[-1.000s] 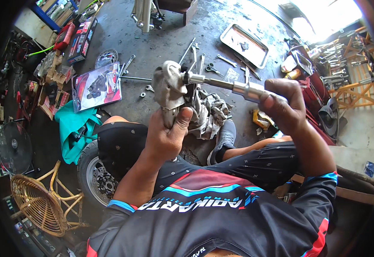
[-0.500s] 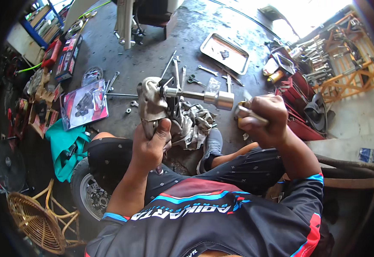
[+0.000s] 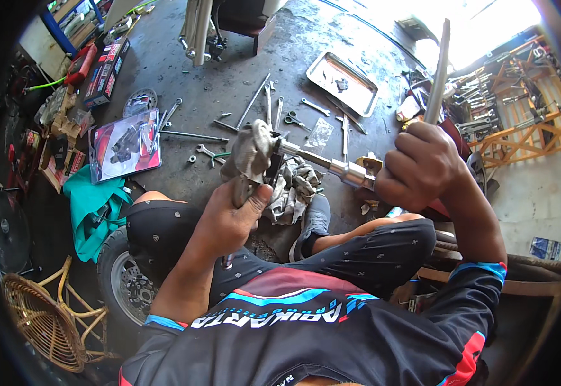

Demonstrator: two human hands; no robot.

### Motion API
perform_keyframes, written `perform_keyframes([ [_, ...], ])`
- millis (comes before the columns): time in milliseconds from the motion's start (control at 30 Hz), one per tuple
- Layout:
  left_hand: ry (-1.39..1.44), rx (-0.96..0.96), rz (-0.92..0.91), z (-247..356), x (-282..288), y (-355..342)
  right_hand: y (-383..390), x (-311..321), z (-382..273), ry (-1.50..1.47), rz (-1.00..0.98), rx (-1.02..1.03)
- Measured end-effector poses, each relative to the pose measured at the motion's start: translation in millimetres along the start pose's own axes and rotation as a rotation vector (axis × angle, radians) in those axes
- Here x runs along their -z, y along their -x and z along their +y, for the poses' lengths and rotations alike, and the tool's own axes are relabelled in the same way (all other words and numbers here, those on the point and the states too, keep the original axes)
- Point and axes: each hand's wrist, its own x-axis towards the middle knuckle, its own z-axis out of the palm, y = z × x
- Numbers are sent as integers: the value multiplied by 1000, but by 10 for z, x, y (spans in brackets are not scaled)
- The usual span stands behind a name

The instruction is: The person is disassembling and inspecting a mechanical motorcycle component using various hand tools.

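Observation:
My left hand (image 3: 232, 219) is closed around a metal part wrapped in a grey rag (image 3: 253, 153), held up in front of my knees. Out of its right side runs a thin chrome shaft with a thick cylindrical end (image 3: 352, 174), slanting slightly down to the right. At that end is my right hand (image 3: 418, 167), a fist gripping a long grey bar (image 3: 438, 77) that sticks up above it. The fist overlaps the cylinder's tip, so I cannot tell whether bar and shaft are joined. Behind the shaft, a crumpled rag (image 3: 296, 190) lies on the floor.
Wrenches (image 3: 269, 103), scissors (image 3: 295, 120) and a metal tray (image 3: 343, 83) lie ahead on the floor. To the left are a packaged part (image 3: 126, 147), a teal bag (image 3: 90, 215) and a wheel (image 3: 129, 283). A tool rack (image 3: 518, 116) stands at right.
My right fist has moved up and right, and the bar now points upward. The shaft has tilted, its thick end lower and now at the fist. The rag-wrapped part has shifted slightly right.

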Motion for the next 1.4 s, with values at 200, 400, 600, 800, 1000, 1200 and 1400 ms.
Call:
perform_keyframes([
  [200, 34, 38, -27, 27, -36, -23, -12, 40, 8, -13, 14, 8],
  [400, 57, -114, -30, -31, 7, 12, -73, -46, -37, -524, 143, -184],
  [600, -71, -274, 79, 30, -57, 24, -4, -218, -110, -698, 159, -286],
  [800, -237, -490, 178, -43, -54, -24, -9, -263, -168, -783, 233, -325],
  [1000, -295, -594, 211, -56, -82, -25, 58, -329, -222, -918, 284, -374],
  [1200, -343, -639, 203, -161, -73, -61, 143, -412, -347, -1008, 346, -429],
  [1400, -380, -684, 191, -166, -65, -68, 158, -450, -455, -1040, 388, -465],
])
